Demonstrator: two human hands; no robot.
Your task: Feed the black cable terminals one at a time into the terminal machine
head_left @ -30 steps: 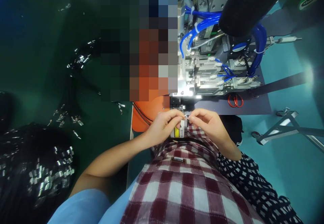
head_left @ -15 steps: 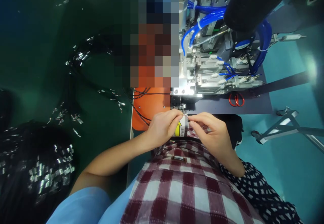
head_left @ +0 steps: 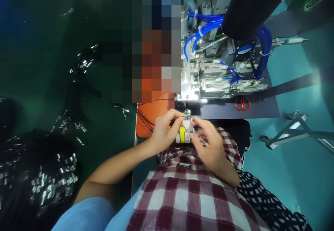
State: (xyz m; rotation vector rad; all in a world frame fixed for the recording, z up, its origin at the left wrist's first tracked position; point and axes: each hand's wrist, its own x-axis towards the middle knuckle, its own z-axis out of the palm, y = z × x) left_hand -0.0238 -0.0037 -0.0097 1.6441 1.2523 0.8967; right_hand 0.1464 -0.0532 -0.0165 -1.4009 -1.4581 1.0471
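Observation:
My left hand (head_left: 167, 128) is closed in a pinch at the front edge of the machine, with thumb and index finger on a thin cable. The cable's fine wire ends (head_left: 188, 115) stick out to the right of the fingertips. My right hand (head_left: 210, 145) is just to the right, its fingers apart and slightly blurred, with nothing visible between them. Below and between the hands shows a white label with a yellow arrow (head_left: 182, 135). Black cables (head_left: 146, 120) run over the orange plate (head_left: 147, 109) beside my left hand.
A machine with metal cylinders (head_left: 208, 88) and blue air tubes (head_left: 212, 24) stands ahead. Red-handled scissors (head_left: 242, 104) lie on its dark base plate (head_left: 261, 109). Bundles of black cables with shiny ends (head_left: 54, 178) lie at left. A wheeled metal stand (head_left: 289, 130) is at right.
My right hand has let go of the wire ends, opened and drawn back a little towards my body. My left hand keeps its pinch, shifted slightly left and forward.

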